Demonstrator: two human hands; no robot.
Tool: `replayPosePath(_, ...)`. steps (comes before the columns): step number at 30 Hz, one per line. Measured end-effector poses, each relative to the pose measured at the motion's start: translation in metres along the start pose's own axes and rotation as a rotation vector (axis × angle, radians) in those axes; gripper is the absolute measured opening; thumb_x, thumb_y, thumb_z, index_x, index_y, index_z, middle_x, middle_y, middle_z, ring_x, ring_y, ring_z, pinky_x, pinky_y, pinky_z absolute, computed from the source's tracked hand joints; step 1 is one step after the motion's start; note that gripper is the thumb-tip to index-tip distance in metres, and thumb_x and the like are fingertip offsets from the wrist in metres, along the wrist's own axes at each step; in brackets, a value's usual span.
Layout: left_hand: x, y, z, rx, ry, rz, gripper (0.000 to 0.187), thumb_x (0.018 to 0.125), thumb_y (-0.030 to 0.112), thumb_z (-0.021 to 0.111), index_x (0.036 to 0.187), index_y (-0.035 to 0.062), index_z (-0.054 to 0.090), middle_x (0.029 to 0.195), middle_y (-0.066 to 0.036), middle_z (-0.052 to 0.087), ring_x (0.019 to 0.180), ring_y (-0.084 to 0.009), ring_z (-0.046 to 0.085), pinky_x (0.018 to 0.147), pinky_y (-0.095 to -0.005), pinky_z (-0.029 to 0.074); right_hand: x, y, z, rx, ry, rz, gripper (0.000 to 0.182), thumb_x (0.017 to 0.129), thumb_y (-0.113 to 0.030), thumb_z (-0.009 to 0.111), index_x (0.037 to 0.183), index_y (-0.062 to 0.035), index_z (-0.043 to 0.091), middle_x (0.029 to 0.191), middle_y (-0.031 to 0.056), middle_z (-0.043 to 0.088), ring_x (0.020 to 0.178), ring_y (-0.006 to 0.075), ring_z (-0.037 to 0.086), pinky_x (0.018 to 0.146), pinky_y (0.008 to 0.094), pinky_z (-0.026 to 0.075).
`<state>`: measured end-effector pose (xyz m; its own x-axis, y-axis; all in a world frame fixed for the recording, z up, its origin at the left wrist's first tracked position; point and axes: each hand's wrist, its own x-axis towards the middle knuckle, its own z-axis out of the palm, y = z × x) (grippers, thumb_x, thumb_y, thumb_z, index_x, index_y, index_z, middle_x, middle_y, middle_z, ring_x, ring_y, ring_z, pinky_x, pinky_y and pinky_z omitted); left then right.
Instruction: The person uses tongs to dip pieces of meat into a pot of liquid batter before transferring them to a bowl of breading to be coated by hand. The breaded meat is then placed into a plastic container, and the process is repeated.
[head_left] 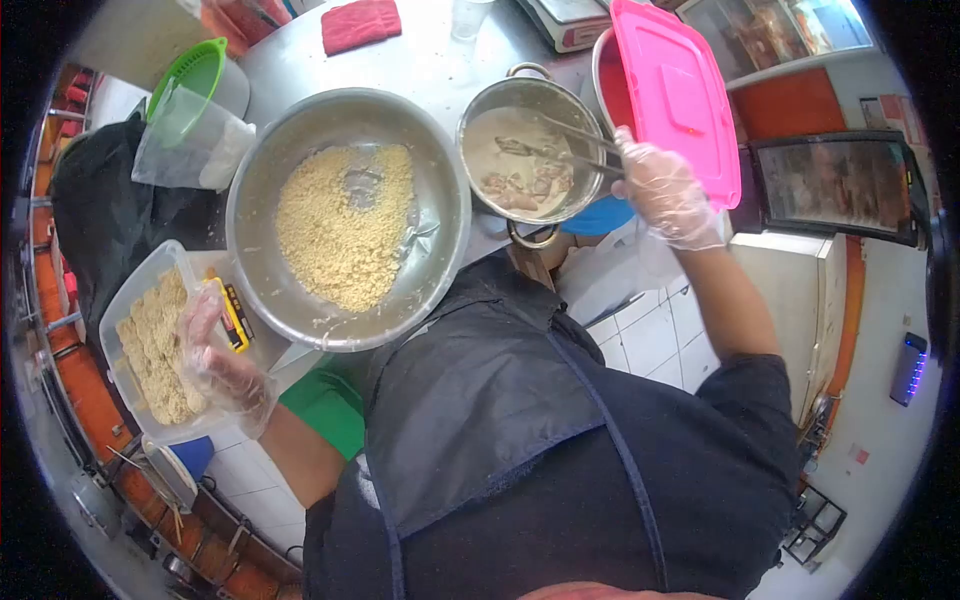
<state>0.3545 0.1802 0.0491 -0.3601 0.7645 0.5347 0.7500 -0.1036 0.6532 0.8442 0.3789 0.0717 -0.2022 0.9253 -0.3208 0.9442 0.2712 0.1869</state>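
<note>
My right hand (668, 190), in a clear plastic glove, is closed around metal tongs (585, 143). The tongs reach into a two-handled pot (466, 165) of pale batter with pieces of what looks like raw meat. My left hand (225, 362), gloved the same way, lies over the right side of a clear plastic container (120, 375), its visible fingers stretched out. Rows of crumb-coated pieces (155, 350) fill that container. Between the hands stands a wide metal bowl (447, 240) with yellowish crumbs (335, 240) heaped in it.
A pink lid (685, 105) leans over a red-lined tub right of the pot. Behind the bowl lies a red cloth (361, 26). A scale (570, 22) stands at the back. At left are a plastic pitcher (185, 140), a green strainer (205, 65) and a yellow-black object (236, 318).
</note>
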Motion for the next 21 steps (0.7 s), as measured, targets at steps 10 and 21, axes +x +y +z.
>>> replayPosePath(10,-0.009,-0.007,0.078,-0.138,-0.144,-0.154,0.087,0.098,0.074,0.038,0.106,-0.0065,0.069,0.115,-0.020,0.069,0.114,-0.0317,0.063,0.105,-0.0457,0.044,0.044,0.025,0.027,0.045,0.231,-0.424,0.035,0.082,-0.002,0.063,0.116,-0.0009,0.058,0.091,0.0163,0.061,0.086,0.0349,0.064,0.073,0.0436,0.051)
replayPosePath(21,-0.024,0.014,0.098,-0.131,-0.138,-0.203,0.079,0.100,0.068,0.043,0.104,-0.0060,0.071,0.113,-0.020,0.070,0.113,-0.0324,0.065,0.104,-0.0442,0.046,0.015,0.048,0.012,0.268,0.415,-0.682,0.034,0.071,0.000,0.067,0.103,-0.0046,0.058,0.097,0.0140,0.061,0.094,0.0365,0.060,0.084,0.0476,0.048)
